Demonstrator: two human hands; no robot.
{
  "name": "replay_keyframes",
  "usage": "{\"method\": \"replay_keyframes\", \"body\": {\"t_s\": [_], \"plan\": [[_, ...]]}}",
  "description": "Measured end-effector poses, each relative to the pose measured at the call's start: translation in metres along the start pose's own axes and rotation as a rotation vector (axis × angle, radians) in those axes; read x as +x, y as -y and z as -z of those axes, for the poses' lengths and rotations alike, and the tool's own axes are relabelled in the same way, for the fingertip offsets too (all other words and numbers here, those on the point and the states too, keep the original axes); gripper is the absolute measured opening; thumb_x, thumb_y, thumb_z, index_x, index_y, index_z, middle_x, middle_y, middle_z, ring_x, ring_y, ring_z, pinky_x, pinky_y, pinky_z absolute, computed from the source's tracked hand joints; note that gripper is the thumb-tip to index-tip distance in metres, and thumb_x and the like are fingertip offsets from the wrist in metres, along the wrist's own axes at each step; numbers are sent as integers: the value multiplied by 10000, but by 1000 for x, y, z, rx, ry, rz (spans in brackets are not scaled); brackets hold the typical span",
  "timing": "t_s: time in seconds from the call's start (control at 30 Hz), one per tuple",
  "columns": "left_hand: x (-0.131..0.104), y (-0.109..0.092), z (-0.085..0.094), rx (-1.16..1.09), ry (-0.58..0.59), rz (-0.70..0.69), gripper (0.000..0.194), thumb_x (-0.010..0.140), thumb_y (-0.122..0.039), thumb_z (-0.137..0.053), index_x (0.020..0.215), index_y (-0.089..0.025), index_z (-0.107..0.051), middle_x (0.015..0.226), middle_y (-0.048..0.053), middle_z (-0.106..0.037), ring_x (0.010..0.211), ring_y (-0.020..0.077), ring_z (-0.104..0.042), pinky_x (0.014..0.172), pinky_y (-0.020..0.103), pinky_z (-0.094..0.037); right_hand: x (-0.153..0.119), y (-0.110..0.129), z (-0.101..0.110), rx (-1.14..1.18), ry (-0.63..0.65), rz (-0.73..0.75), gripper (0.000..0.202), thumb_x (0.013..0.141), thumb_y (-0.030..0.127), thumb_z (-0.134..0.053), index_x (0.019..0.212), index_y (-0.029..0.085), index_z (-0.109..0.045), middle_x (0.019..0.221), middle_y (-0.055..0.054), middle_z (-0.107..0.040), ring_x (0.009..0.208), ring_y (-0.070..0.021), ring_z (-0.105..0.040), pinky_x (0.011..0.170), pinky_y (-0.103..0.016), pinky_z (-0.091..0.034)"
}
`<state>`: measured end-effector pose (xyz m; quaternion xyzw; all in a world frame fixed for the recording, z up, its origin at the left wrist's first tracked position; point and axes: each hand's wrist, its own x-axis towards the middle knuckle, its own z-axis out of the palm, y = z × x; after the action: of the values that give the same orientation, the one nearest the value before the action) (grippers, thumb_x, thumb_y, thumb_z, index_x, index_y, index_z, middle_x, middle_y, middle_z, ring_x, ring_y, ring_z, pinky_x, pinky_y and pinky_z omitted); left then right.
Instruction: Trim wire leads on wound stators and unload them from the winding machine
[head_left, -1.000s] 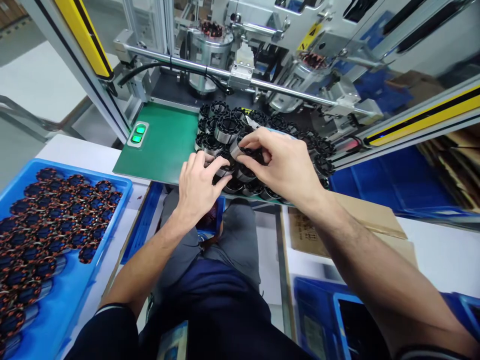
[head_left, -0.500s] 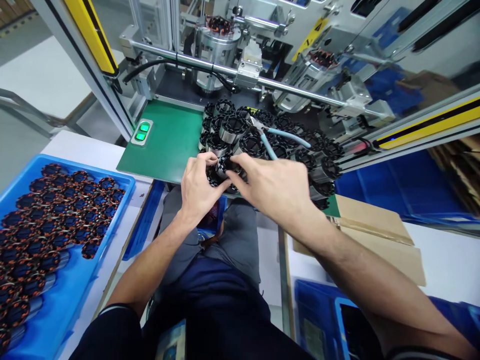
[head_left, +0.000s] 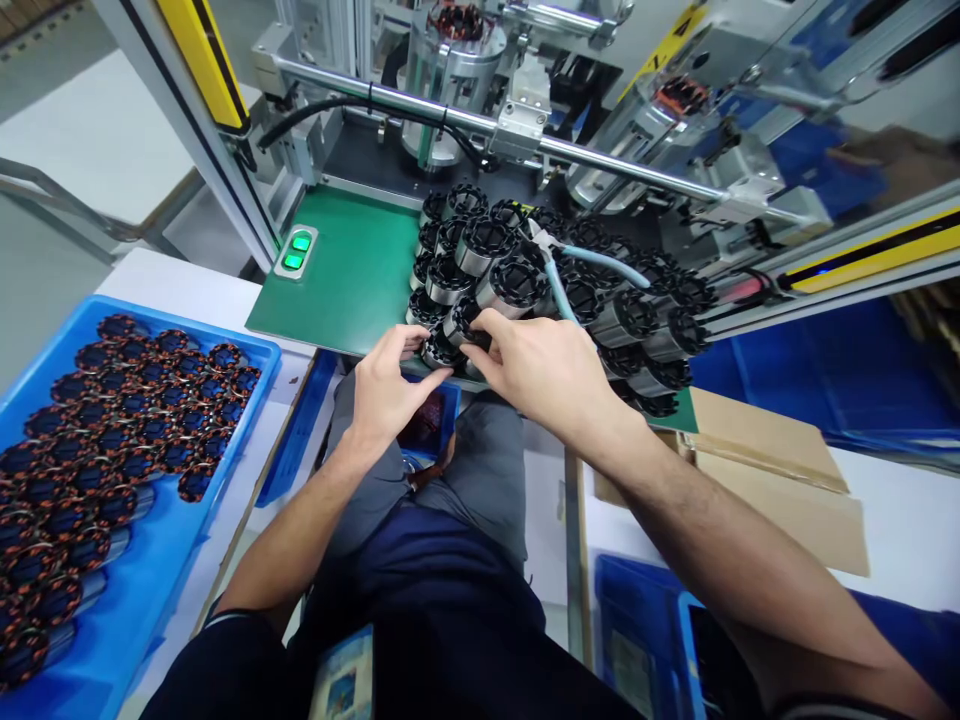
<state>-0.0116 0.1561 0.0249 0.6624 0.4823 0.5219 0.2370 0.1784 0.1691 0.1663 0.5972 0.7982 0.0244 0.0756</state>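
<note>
Bare stator cores, metal rings with black slotted end caps, are stacked in a pile (head_left: 510,287) on the green work plate (head_left: 337,270). At the pile's near edge my right hand (head_left: 559,375) pinches one stator core (head_left: 459,322) between thumb and fingers; part of it is hidden behind the fingertips. My left hand (head_left: 384,392) has its thumb and fingers apart, around the near side of a lower stator core (head_left: 439,350). Whether it touches that core I cannot tell. Cutting pliers (head_left: 546,240) with light blue handles lie on top of the pile.
At left, a blue tray (head_left: 262,350) holds rows of copper-wound stators (head_left: 154,430). Machine fixtures (head_left: 450,90) and a metal bar (head_left: 600,155) stand behind the pile. Cardboard (head_left: 780,500) lies at right. A blue bin (head_left: 637,610) sits below it, and green-lit buttons (head_left: 298,250) are on the plate.
My left hand has drawn slightly back to the left, its fingers coming away from the core held by the right hand. The right hand stays at the same core. The view has shifted slightly.
</note>
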Motion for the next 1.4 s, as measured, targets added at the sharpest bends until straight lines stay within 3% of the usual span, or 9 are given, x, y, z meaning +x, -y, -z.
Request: {"method": "replay_keyframes", "body": {"t_s": [0.23,0.4,0.47,0.57,0.67,0.87,1.0,1.1,1.4], "plan": [[-6,10,-1,70,-8,-44,556,942,-180,-1045,1397,-248,-733,1313,41,-825,1202,209,-847,1108,351,-709,-16,3,-7,13,-54,-1,363,1177,416,-685,1489,244,-757,983,-91,-921,779,-305,-842,643,-391,-326],[-3,7,1,36,-13,-60,525,968,-269,-1045,1392,-238,-737,1298,42,-813,1180,197,-846,1067,323,-714,-48,-13,-19,282,-318,-5,409,1205,482,-657,1549,297,-779,860,7,-862,751,-212,-804,665,-355,-457],[2,2,-1,55,-55,-88,576,965,-307,-1056,1439,-243,-735,1385,70,-799,1272,219,-823,1011,316,-719,-50,-20,-16,290,-427,-34,403,1217,476,-624,1534,294,-794,918,-23,-860,804,-214,-786,725,-358,-511],[10,-6,-7,161,-107,-191,627,987,-359,-1044,1520,-251,-732,1492,102,-794,1412,282,-747,1098,405,-701,-37,-27,-5,163,-514,-17,396,1182,432,-662,1510,261,-803,1199,-144,-860,1091,-327,-768,894,-440,-556],[18,-13,-13,241,-78,-266,646,1011,-320,-1018,1587,-254,-732,1449,89,-808,1379,301,-706,1206,469,-629,-17,-32,2,76,-484,67,315,1166,400,-670,1384,239,-829,1363,-192,-803,1255,-405,-689,1016,-537,-545],[25,-23,-19,270,-18,-189,482,1077,-310,-946,1528,-284,-779,1368,66,-795,1298,289,-687,1136,443,-591,-4,-60,18,164,-463,131,300,1203,483,-648,1284,258,-829,1419,-169,-783,1313,-405,-654,1110,-625,-538],[28,-26,-24,183,-98,-133,712,908,-324,-1110,1491,-229,-714,1350,44,-811,1241,253,-730,1078,389,-597,-10,-76,49,238,-477,133,434,1224,579,-637,1350,213,-833,1442,-193,-779,1330,-396,-671,1163,-639,-522],[30,-28,-27,153,-110,-123,707,840,-286,-1150,1409,-225,-735,1263,23,-807,1208,247,-729,1055,380,-590,-14,-76,59,200,-445,182,370,1236,524,-625,1345,237,-831,1462,-168,-790,1355,-390,-658,1178,-629,-500],[26,-19,-29,113,-125,-151,653,901,-306,-1108,1444,-190,-764,1341,54,-809,1301,276,-682,1161,403,-561,0,-63,12,70,-356,226,239,1174,412,-685,1291,255,-822,1305,-147,-814,1285,-408,-639,1142,-628,-456]]}}
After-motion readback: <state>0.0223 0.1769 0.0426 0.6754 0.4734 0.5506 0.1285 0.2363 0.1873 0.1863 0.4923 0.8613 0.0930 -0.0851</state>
